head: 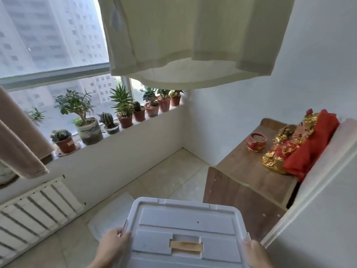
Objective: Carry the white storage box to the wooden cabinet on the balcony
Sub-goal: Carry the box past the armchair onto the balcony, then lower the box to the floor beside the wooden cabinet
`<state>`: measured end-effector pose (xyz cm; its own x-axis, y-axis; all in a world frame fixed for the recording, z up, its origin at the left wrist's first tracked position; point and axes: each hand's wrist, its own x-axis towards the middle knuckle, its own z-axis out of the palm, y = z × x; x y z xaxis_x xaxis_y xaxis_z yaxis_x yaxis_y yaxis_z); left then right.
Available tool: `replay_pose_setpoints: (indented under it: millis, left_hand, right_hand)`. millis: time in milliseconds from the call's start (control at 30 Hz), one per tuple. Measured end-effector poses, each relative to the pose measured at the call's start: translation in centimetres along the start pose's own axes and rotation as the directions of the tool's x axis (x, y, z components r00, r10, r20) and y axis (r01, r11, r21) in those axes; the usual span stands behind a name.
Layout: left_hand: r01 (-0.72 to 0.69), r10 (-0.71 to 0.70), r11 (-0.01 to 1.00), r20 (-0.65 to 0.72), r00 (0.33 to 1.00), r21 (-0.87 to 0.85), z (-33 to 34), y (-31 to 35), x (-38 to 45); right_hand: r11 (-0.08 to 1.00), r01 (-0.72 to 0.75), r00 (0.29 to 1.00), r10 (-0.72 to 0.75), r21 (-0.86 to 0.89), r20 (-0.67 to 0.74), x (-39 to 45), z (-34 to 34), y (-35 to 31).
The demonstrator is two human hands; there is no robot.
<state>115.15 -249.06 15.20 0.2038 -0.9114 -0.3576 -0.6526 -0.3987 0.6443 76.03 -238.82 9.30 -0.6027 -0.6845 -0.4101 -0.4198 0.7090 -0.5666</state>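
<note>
The white storage box [185, 227] fills the bottom centre of the head view, lid on, with a strip of tan tape across its middle recess. My left hand [114, 244] grips its left side and my right hand [255, 254] grips its right side, holding it above the tiled floor. The wooden cabinet [245, 182] stands to the right against the white wall, its top ahead of and above the box's right corner.
A red bowl [256, 142] and a gold-and-red figurine [286, 147] with red cloth sit on the cabinet top. Potted plants [123, 109] line the window sill. A radiator [34, 211] is at left. Hanging laundry [183, 39] overhead, white wall edge [318, 190] at right.
</note>
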Motion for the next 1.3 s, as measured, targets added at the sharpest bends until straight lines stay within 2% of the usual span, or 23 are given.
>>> replay_pose_setpoints:
  millis: [67,233,333,633,833,1033,1167,1300]
  left_hand:
    - [-0.021,0.022,1.000,0.053,0.998,-0.019,0.7,1.4,1.0]
    - [-0.070,0.067,0.997,0.103,0.992,0.030,3.1,4.3,3.5]
    - [-0.087,0.079,0.995,0.136,0.988,0.053,4.6,5.6,5.4]
    - [-0.232,0.191,0.969,0.339,0.921,0.085,8.9,9.8,12.1]
    - [-0.315,0.233,0.943,0.466,0.854,0.107,11.4,11.7,17.0]
    - [-0.432,0.269,0.880,0.543,0.795,0.198,16.3,12.4,22.1]
    - [-0.449,0.255,0.860,0.557,0.790,0.242,20.5,11.5,24.6]
    - [-0.410,0.210,0.868,0.541,0.814,0.280,24.6,8.9,27.2]
  right_hand:
    - [0.997,0.004,1.000,-0.003,0.075,-0.016,-0.2,-0.5,-0.3]
    - [0.996,-0.088,0.996,0.088,0.016,-0.006,0.9,-2.0,0.9]
    - [0.989,-0.133,0.990,0.135,0.057,-0.035,1.4,-2.1,1.8]
    - [0.955,-0.267,0.953,0.281,0.126,-0.111,0.9,-1.6,2.3]
    - [0.894,-0.412,0.884,0.439,0.174,-0.163,0.6,1.5,2.6]
    - [0.865,-0.460,0.853,0.493,0.201,-0.169,1.9,5.5,4.0]
    - [0.823,-0.524,0.820,0.557,0.219,-0.131,4.3,8.1,5.6]
    - [0.803,-0.549,0.800,0.585,0.233,-0.131,7.5,10.8,7.4]
